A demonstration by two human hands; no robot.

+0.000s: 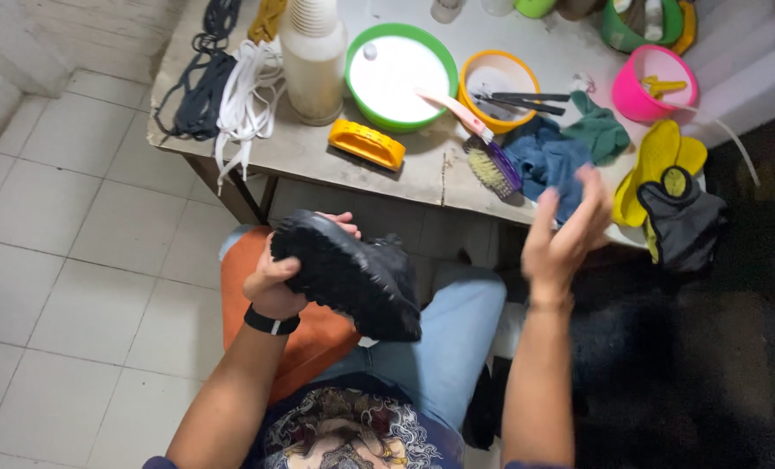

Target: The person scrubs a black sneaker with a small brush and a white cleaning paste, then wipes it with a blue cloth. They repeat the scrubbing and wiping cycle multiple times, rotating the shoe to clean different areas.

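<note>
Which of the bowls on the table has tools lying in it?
The orange bowl, between the green bowl of white liquid and the pink bowl. It holds dark brushes; the pink one holds a yellow object.

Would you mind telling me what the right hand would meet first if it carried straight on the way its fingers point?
Most likely the blue cloth at the table's edge: the right hand is raised, fingers open, pointing up towards it. Depth is unclear, so it may already be touching.

A single head-worn camera looks steeply down from above the seated person's lap, close to both forearms. It faces forward over the knees toward the worn grey worktable (422, 178), with pale tiled floor (75, 260) at left.
</note>
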